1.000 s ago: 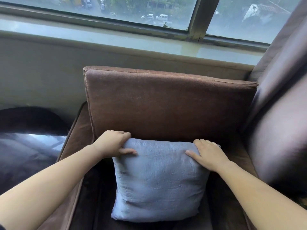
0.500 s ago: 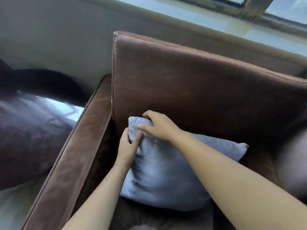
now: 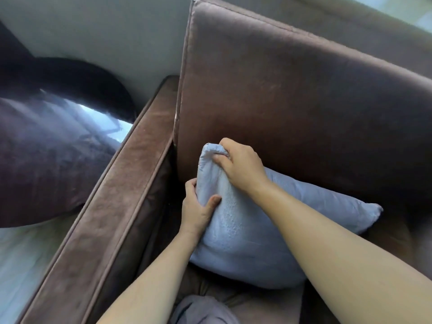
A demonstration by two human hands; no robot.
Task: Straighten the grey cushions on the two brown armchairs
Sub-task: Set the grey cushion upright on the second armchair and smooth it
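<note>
A grey-blue cushion [image 3: 245, 230] leans against the backrest of a brown armchair [image 3: 292, 94], tilted so its left top corner points up. My right hand [image 3: 240, 164] pinches that upper left corner, bunching the fabric. My left hand [image 3: 198, 206] grips the cushion's left edge lower down, thumb pressed into the front face. The cushion's right corner sticks out toward the right side of the seat. My right forearm crosses over the cushion's middle and hides part of it.
The armchair's left armrest [image 3: 112, 206] runs diagonally beside my left hand. A dark glossy round table [image 3: 46, 148] stands left of the chair by the pale wall [image 3: 98, 31]. Some grey fabric [image 3: 201, 309] shows at the bottom edge.
A second ago my hands held the two top corners of the upright cushion. My right hand has crossed to the left corner and now bunches it; my left hand slid down the left edge.
</note>
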